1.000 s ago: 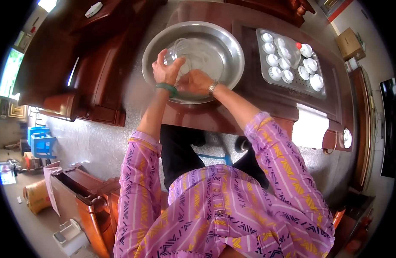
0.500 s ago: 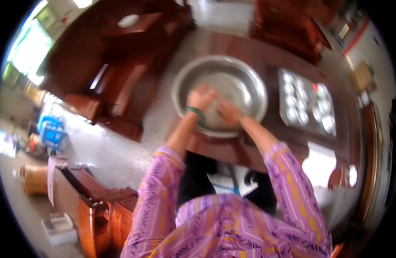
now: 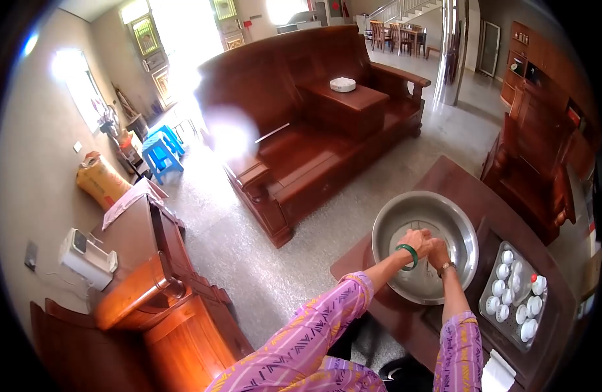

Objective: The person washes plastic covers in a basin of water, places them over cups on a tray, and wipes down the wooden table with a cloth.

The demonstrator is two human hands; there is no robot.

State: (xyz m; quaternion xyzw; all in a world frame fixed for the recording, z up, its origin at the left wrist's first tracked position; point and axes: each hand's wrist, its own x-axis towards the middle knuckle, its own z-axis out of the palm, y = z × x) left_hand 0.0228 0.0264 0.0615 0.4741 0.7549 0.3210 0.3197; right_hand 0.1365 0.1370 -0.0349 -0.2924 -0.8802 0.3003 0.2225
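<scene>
Head view showed the left hand (image 3: 414, 242) and right hand (image 3: 438, 253) close together inside the basin (image 3: 456, 228) on the table (image 3: 451, 176), beside the tray (image 3: 506, 329) of cups (image 3: 529, 330); whether either grasped anything could not be told.

Two hands (image 3: 414, 242), one basin (image 3: 456, 225), one tray (image 3: 511, 328) — roughly a dozen white cups (image 3: 534, 306) — and one sofa (image 3: 307, 147).

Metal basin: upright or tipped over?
Upright. The metal basin sits on the table with its mouth facing up; the left hand and right hand are within its rim.
</scene>
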